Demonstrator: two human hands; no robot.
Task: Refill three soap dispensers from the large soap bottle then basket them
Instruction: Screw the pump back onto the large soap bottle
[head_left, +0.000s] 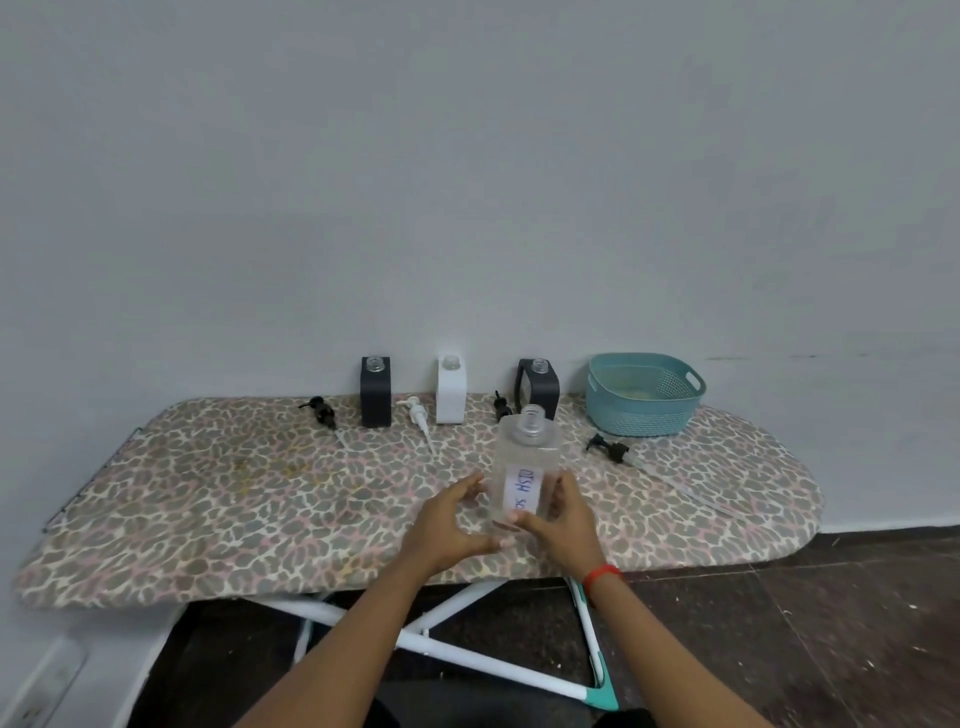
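Single head view, looking forward and down over ironing board (218, 499) toward wall (467, 182); hands near.

Label (524, 486) text partly under right hand (563, 519) thumb. Black pump (502, 408) beyond hands partly behind large soap bottle (529, 452). Basket (639, 413) contents unclear.

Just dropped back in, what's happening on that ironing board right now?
A person holds the large soap bottle, uncapped and upright, with left hand and right hand at the front of the ironing board. The left black dispenser, white dispenser and right black dispenser stand open at the back, pumps lying beside them. The basket holds no dispenser.
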